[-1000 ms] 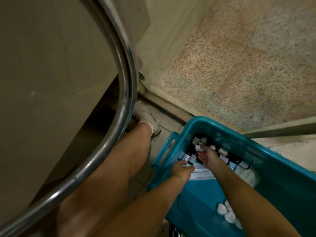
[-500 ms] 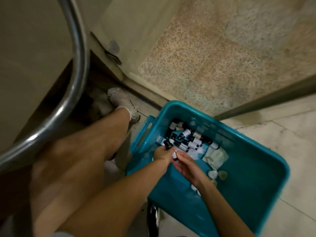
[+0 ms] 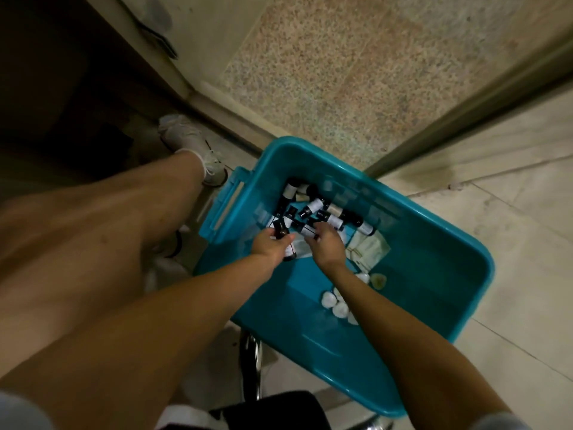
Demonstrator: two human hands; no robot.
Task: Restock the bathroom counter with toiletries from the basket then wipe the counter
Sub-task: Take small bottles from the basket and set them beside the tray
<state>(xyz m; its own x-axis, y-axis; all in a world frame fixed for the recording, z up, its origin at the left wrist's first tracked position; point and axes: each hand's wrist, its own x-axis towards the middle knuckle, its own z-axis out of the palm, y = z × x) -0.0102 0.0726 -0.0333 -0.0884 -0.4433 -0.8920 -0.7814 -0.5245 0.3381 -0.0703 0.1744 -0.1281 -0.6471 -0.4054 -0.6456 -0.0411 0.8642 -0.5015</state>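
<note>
Pale floor tiles (image 3: 511, 243) and a speckled stone panel (image 3: 356, 88) surround a teal plastic basket (image 3: 434, 274) that sits low in front of the person, whose bare leg (image 3: 108, 228) and white sneaker (image 3: 192, 147) show at the left. At the far end of the basket lies a heap of small dark bottles (image 3: 319, 209) with white labels, piled across one another. Both hands reach into that end. The left hand (image 3: 269, 246) is curled around one dark bottle (image 3: 286, 246), which sticks out from both sides of the fist. The right hand (image 3: 327, 246) sits just beside it, fingers bent down onto the near edge of the heap; whether they actually pinch a bottle cannot be told. Folded pale packets (image 3: 370, 248) lie just right of the right hand, and several small white round pieces (image 3: 336, 305) rest on the basket floor under the right forearm.
</note>
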